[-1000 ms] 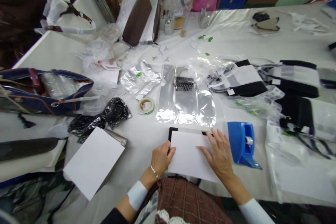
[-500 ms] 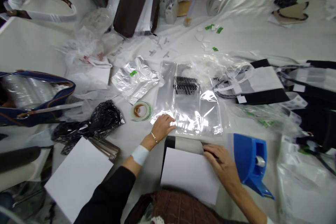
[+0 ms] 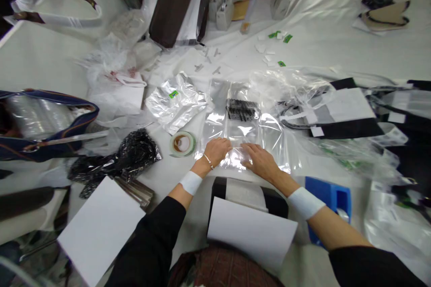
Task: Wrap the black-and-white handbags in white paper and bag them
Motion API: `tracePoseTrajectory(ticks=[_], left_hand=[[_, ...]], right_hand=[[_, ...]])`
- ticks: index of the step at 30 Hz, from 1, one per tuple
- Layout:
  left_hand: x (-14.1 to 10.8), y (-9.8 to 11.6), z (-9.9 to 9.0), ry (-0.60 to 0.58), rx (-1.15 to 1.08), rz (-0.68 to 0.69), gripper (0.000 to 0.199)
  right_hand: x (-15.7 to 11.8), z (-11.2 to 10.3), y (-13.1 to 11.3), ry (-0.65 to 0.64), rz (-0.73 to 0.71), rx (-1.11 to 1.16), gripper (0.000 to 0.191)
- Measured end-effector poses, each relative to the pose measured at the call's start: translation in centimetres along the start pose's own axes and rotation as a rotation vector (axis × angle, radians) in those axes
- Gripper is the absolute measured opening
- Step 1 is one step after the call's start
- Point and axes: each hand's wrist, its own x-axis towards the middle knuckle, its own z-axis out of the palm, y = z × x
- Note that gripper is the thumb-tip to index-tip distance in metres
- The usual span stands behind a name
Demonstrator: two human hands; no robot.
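Head view: I see the clear plastic bag point(image 3: 243, 132) flat toward the tabletop's point(image 3: 323, 36) near edge, left hand point(image 3: 217, 150) and right hand point(image 3: 261, 160) at its closer rim; whether either grip is pinching, I can't tell. Probably light, limp, slippery; best held by that rim.

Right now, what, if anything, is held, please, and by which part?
Left hand and right hand touch the near end of the printed plastic bag; any grip is unclear.
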Motion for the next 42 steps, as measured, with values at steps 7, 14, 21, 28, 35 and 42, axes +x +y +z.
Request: tracePoseTrajectory(ticks=[7, 14, 21, 28, 35, 42], left_hand=[[-0.4, 0.7, -1.1, -0.063, 0.145, 0.005, 0.027], [-1.4, 0.8, 0.8, -0.106, 0.157, -0.069, 0.023], [-1.9, 0.3, 0.8, 0.020, 0.209, -0.250, 0.028], [-2.7, 0.0, 2.2, 0.163, 0.078, 0.034, 0.031], [-3.7, -0.1, 2.7, 0.077, 0.081, 0.178, 0.057], [-2.6, 1.8, 2.9, 0.022, 0.056, 0.204, 0.032]], right_hand=[[-1.7, 0.0, 0.7, 0.081, -0.128, -0.181, 0.052], [-2.8, -0.3, 1.2, 0.125, -0.113, -0.244, 0.039], [-4.4, -1.3, 1.4, 0.035, -0.159, -0.255, 0.021], [-4.6, -0.8, 3.3, 0.063, -0.043, -0.315, 0.019], [-4.0, -1.1, 3.0, 0.025, -0.064, -0.274, 0.025], [-2.6, -2.4, 1.1, -0.065, -0.056, -0.129, 0.046]])
